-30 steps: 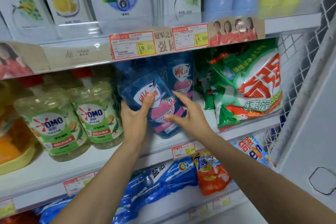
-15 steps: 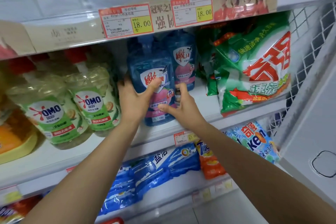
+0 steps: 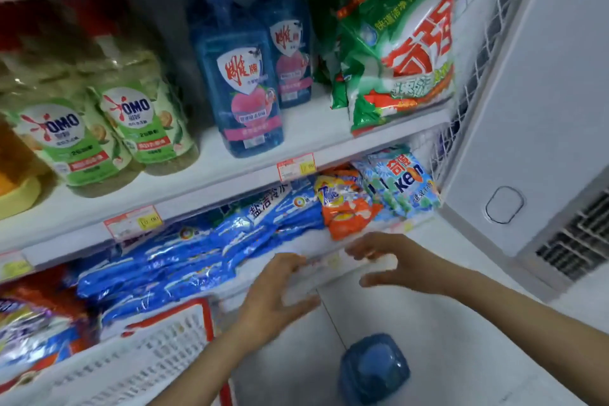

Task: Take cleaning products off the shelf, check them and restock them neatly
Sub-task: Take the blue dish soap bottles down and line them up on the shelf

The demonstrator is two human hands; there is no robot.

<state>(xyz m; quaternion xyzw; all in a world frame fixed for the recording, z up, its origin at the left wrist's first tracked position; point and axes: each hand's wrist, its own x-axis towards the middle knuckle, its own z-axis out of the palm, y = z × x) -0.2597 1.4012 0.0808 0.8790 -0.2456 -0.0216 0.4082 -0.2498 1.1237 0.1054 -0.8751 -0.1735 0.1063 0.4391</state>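
A blue detergent bottle (image 3: 242, 82) with a pink peach label stands upright near the front of the middle shelf (image 3: 204, 171), a second one (image 3: 290, 43) behind it to the right. Both my hands are down in front of the lower shelf edge, holding nothing. My left hand (image 3: 273, 297) has its fingers spread loosely; my right hand (image 3: 392, 260) is open too, fingers pointing left. Another blue bottle (image 3: 374, 367) stands on the floor below my hands, seen from above.
Two green OMO bottles (image 3: 108, 132) stand left of the blue ones, a green-and-white powder bag (image 3: 402, 53) to the right. Blue bags (image 3: 204, 250), an orange Tide bag (image 3: 346, 204) and Keon bags (image 3: 405, 181) fill the lower shelf. A white basket (image 3: 138, 356) sits at lower left, a white cabinet (image 3: 534, 109) at right.
Both hands let go of the front blue bottle, which now stands upright on the shelf, and dropped to the lower shelf level. The view tilted downward.
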